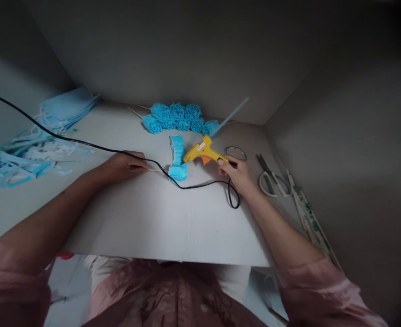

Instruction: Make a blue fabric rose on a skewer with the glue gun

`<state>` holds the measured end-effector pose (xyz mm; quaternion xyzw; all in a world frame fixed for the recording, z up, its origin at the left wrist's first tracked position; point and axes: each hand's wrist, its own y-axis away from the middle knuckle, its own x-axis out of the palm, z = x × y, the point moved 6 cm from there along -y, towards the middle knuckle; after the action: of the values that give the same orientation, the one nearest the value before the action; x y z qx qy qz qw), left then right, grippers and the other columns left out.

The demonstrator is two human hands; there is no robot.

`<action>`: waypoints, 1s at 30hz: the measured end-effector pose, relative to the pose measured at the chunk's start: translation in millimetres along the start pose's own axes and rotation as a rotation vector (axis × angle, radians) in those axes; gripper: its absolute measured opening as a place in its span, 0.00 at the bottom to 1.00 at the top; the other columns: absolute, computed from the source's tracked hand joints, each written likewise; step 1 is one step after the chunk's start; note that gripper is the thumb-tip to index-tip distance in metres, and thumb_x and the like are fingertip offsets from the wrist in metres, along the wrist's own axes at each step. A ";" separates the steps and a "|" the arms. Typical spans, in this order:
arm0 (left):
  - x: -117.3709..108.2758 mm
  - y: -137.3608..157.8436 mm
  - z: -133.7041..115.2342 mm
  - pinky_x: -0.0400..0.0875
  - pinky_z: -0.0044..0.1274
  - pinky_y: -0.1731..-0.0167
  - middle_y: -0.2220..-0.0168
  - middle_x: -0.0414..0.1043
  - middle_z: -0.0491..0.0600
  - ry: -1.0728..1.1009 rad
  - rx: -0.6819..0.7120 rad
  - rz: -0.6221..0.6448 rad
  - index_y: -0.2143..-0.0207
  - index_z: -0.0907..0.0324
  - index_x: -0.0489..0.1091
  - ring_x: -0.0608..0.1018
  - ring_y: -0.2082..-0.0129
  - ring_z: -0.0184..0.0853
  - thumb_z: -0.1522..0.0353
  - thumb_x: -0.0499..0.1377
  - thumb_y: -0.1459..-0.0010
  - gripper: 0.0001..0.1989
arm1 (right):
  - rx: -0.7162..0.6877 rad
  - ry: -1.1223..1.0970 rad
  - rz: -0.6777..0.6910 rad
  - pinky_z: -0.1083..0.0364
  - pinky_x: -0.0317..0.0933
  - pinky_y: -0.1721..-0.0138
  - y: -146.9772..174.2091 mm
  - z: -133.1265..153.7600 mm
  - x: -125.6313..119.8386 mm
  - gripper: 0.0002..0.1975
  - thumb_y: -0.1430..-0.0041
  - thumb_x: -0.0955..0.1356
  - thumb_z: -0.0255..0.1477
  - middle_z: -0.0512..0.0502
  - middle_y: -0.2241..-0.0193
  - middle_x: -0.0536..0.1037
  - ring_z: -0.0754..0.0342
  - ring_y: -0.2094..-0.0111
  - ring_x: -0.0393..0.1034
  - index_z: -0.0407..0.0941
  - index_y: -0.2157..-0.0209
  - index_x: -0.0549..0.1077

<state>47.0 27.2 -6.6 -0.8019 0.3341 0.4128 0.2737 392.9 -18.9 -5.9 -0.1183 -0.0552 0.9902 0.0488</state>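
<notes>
My left hand [127, 165] pinches the end of a thin wooden stick [155, 170]. At the stick's other end sits a pleated blue strip [178, 152], folded over at the bottom and stretching away from me. My right hand [233, 171] is closed round the handle of a yellow glue gun [200, 151] with an orange trigger. Its nozzle points left, right beside the strip; I cannot tell whether they touch. A long translucent glue stick [232, 114] juts from the gun's back. The black cord [200, 185] loops in front of the strip and crosses over my left hand.
Several blue pleated rosettes [176, 116] on sticks lie along the back of the white table [159, 222]. Blue face masks [67, 106] and cut scraps [26, 163] are at left. Scissors [271, 178], a tape ring [235, 152] and wooden sticks with green bits [309, 213] are at right.
</notes>
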 end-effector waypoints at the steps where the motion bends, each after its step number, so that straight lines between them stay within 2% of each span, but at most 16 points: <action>1: -0.4 -0.1 -0.9 0.68 0.21 0.66 0.65 0.77 0.51 0.004 -0.002 0.003 0.60 0.57 0.82 0.77 0.66 0.35 0.57 0.55 0.30 0.19 | -0.002 0.012 -0.007 0.56 0.54 0.74 -0.2 0.1 -0.7 0.18 0.49 0.73 0.47 0.53 0.82 0.69 0.58 0.78 0.59 0.46 0.75 0.73; 6: -1.5 0.2 -2.6 0.68 0.20 0.67 0.64 0.78 0.52 0.000 -0.020 0.021 0.60 0.58 0.82 0.77 0.65 0.35 0.56 0.55 0.30 0.20 | 0.045 -0.201 -0.100 0.55 0.57 0.75 -2.1 1.4 -9.1 0.23 0.53 0.74 0.53 0.54 0.81 0.66 0.58 0.79 0.58 0.47 0.74 0.71; 9: -0.9 0.7 -0.5 0.68 0.20 0.66 0.63 0.78 0.52 -0.004 -0.012 0.014 0.60 0.59 0.82 0.77 0.66 0.34 0.55 0.54 0.29 0.21 | 0.085 -0.374 -0.054 0.56 0.60 0.74 -3.1 0.5 -5.5 0.26 0.57 0.76 0.55 0.55 0.80 0.67 0.59 0.78 0.58 0.47 0.70 0.73; 12: 0.1 1.0 1.6 0.68 0.20 0.65 0.63 0.78 0.52 -0.005 -0.012 0.016 0.59 0.59 0.82 0.77 0.66 0.34 0.55 0.54 0.29 0.22 | 0.160 -0.456 -0.009 0.58 0.61 0.74 -2.0 -2.9 -1.4 0.28 0.61 0.78 0.53 0.54 0.77 0.70 0.59 0.77 0.61 0.48 0.67 0.74; 16: -0.5 0.4 0.0 0.68 0.21 0.64 0.63 0.77 0.53 0.001 -0.020 0.019 0.60 0.59 0.82 0.78 0.65 0.35 0.56 0.55 0.29 0.21 | 0.170 -0.460 0.055 0.56 0.62 0.73 0.9 1.7 -1.7 0.24 0.56 0.76 0.52 0.53 0.75 0.71 0.57 0.76 0.63 0.48 0.66 0.74; 19: -1.0 -0.1 -2.0 0.68 0.21 0.65 0.64 0.77 0.52 0.006 -0.025 0.025 0.60 0.58 0.82 0.77 0.66 0.36 0.55 0.55 0.30 0.21 | 0.135 -0.411 0.073 0.53 0.62 0.74 1.2 5.8 -4.6 0.22 0.52 0.71 0.53 0.52 0.79 0.67 0.55 0.78 0.60 0.48 0.71 0.72; 23: -0.8 0.1 -1.9 0.67 0.22 0.66 0.65 0.77 0.52 0.009 -0.027 0.016 0.60 0.58 0.82 0.77 0.67 0.35 0.55 0.55 0.30 0.21 | 0.119 -0.312 0.030 0.55 0.58 0.76 -1.4 1.8 -4.9 0.22 0.56 0.74 0.51 0.51 0.82 0.68 0.58 0.79 0.59 0.47 0.77 0.69; 30: -1.0 0.3 -0.3 0.68 0.22 0.65 0.64 0.77 0.52 -0.003 -0.010 -0.002 0.61 0.57 0.82 0.77 0.66 0.36 0.56 0.55 0.30 0.19 | 0.090 -0.255 -0.051 0.56 0.59 0.75 -2.9 -1.3 -5.0 0.20 0.57 0.76 0.47 0.53 0.80 0.71 0.58 0.78 0.62 0.47 0.73 0.71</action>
<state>46.5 27.1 -5.7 -0.8031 0.3308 0.4154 0.2704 398.3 -16.4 -5.7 0.0124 -0.0195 0.9972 0.0718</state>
